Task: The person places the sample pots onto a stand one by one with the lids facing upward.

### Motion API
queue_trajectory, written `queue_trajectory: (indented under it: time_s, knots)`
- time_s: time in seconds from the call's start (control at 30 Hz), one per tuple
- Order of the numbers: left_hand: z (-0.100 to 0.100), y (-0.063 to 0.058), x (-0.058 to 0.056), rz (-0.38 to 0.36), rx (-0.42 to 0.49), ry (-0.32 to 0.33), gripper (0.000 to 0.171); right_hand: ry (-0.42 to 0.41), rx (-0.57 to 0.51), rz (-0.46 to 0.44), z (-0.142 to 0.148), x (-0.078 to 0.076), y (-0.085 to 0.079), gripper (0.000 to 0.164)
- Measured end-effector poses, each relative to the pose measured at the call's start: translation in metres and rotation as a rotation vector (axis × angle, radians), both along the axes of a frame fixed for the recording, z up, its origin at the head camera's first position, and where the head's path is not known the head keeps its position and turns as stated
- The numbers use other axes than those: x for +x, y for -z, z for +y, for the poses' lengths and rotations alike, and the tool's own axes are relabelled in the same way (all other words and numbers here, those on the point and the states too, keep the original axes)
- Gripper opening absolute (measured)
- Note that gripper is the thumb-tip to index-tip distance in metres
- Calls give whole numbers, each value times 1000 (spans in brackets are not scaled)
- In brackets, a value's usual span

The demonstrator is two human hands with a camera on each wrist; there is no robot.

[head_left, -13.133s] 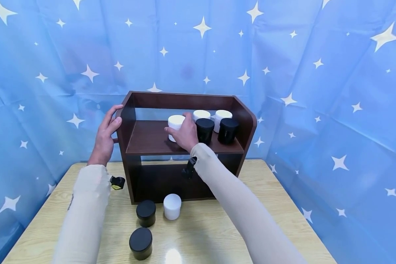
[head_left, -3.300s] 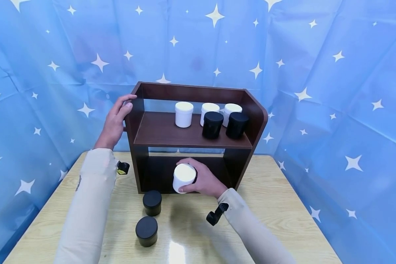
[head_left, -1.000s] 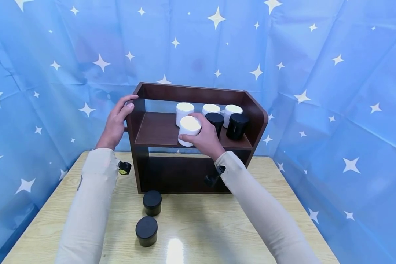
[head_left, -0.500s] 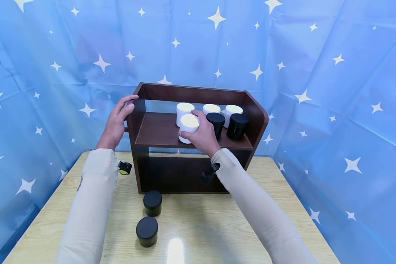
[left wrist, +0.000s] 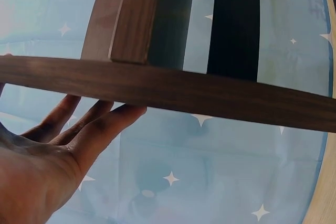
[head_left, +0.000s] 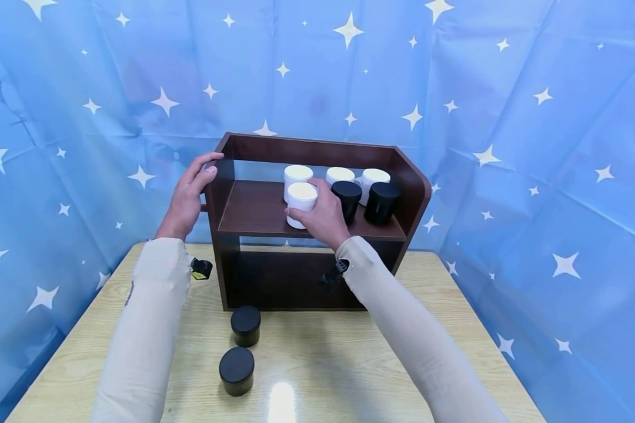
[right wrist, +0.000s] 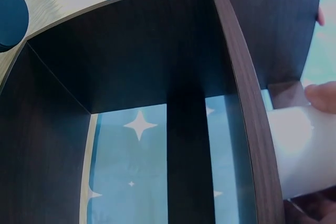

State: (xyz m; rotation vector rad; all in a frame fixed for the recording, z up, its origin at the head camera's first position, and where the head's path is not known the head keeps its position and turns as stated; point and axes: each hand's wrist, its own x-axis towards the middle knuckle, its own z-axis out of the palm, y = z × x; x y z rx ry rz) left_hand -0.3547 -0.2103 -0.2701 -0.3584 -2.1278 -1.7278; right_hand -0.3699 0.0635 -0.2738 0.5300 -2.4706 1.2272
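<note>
In the head view my right hand (head_left: 325,214) grips a lidded white jar (head_left: 300,207) upright at the front of the upper board of a dark brown shelf (head_left: 254,205). Its thumb is on the near left side, and the fingers wrap behind. Directly behind stands another white jar (head_left: 297,171). Right of my hand are two black jars (head_left: 347,197), with two white jars (head_left: 341,174) behind them. My left hand (head_left: 186,197) holds the shelf's left side panel (left wrist: 210,95). In the left wrist view, several of its fingers (left wrist: 100,137) press the outer face.
Two black jars (head_left: 236,370) stand on the wooden table (head_left: 296,358), in front of the shelf's left part. The shelf's lower compartment (head_left: 296,282) lies below the board. A blue curtain (head_left: 317,70) with white stars hangs behind and at both sides.
The white jar, first on the table, has been lifted by my right hand to the upper board, then lowered slightly and set back and left. My left hand stays on the shelf.
</note>
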Motion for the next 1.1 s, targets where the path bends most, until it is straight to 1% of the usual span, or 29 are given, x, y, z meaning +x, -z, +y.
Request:
queue_trajectory:
  time_s: [0.37,0.67,0.9,1.1]
  knots:
    - [2,0,2,-5,-2,2,50,30,17,10,-1,-1,2,73]
    - [2,1,1,-8,4,6,50,61,43,15,-5,-3,4,73]
    - [1,0,2,-10,2,9,50,87,85,47,-8,-3,5,75]
    - [1,0,3,-8,0,7,50,93,86,51,-9,-4,5,75]
